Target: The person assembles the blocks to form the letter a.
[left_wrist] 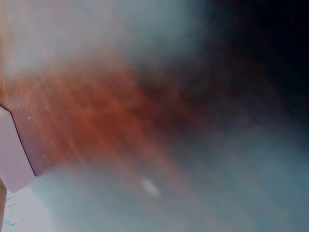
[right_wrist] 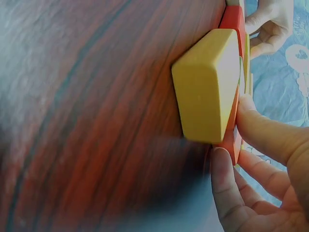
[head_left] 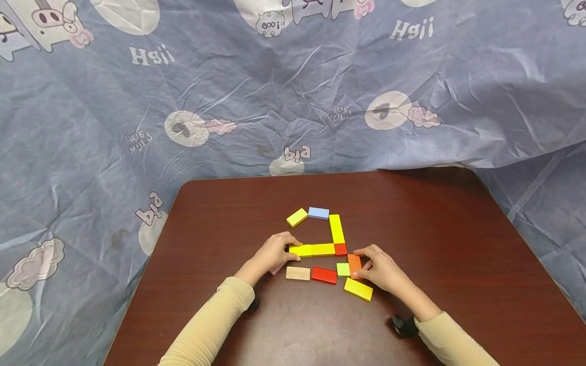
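My left hand [head_left: 275, 251] pinches the left end of a yellow block [head_left: 303, 250], thumb on the near side and fingers on the far side. That block lies end to end with another yellow block [head_left: 323, 249], which meets a small red block [head_left: 341, 249]. With thumb and fingers, my right hand [head_left: 382, 269] holds an orange block [head_left: 354, 265] beside a light green block [head_left: 343, 269]. A yellow block [right_wrist: 205, 92] lies just in front of the right hand. Partly hidden under the left hand is a pink block [left_wrist: 17, 154].
A long yellow block [head_left: 337, 229] runs back from the small red one. Behind are a blue block [head_left: 318, 213] and a tilted yellow block [head_left: 297, 217]. Nearer lie a plain wooden block [head_left: 298, 273] and a red block [head_left: 324, 275]. A patterned cloth [head_left: 274, 101] hangs behind the brown table [head_left: 220, 203].
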### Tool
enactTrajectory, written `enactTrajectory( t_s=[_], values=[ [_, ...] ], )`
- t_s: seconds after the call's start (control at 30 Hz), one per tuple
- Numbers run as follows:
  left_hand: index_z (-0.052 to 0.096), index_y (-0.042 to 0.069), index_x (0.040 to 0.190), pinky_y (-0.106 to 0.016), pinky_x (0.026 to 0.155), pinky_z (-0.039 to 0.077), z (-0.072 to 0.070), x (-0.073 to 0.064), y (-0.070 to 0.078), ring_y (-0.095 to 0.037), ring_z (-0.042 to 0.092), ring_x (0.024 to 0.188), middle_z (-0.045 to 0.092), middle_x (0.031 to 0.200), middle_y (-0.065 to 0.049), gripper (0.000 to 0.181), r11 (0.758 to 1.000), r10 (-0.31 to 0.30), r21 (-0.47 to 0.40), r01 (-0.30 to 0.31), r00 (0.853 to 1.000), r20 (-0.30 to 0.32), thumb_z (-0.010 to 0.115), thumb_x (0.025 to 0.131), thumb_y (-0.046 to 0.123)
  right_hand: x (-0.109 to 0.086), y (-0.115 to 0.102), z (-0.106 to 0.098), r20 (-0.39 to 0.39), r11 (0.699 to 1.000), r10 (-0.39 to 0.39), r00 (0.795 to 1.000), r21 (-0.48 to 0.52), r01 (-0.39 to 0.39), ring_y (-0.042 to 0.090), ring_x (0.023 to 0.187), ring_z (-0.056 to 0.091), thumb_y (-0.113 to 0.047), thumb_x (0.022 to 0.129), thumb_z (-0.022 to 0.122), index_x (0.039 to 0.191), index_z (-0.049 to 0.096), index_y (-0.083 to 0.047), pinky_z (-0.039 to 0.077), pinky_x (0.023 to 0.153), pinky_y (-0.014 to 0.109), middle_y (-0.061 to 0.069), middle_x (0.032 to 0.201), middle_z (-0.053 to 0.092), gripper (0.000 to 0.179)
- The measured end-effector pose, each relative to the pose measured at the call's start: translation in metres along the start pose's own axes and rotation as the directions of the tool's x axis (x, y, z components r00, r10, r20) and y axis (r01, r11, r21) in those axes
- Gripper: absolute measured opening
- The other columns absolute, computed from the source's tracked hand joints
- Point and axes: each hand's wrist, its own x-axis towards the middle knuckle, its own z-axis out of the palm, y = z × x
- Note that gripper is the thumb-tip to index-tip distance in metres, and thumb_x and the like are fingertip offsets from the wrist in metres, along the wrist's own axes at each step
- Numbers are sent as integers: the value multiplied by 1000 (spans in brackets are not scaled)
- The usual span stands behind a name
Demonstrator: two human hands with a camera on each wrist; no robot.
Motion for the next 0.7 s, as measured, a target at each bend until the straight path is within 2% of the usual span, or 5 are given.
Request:
enactTrajectory(
  t_s=[0.4,0.7],
  values=[
    [75,17,112,-29,81,50,0,0,1,-12,60,87,69,101,3,37,1000,-3,2,3,1000,0,84,78,27,-3,-10,9,-3,996,52,999,72,-52,11,72,55,-16,74,86,122,59,0,47,59,20,12,114,58,57],
    [75,17,112,-27,79,50,0,-1,1,-10,59,85,68,101,3,36,1000,-10,-14,10,1000,0,84,78,27,-1,-12,13,-27,995,47,999,89,-45,11,72,56,-16,72,88,118,61,-1,48,59,20,11,112,60,55]
  ],
)
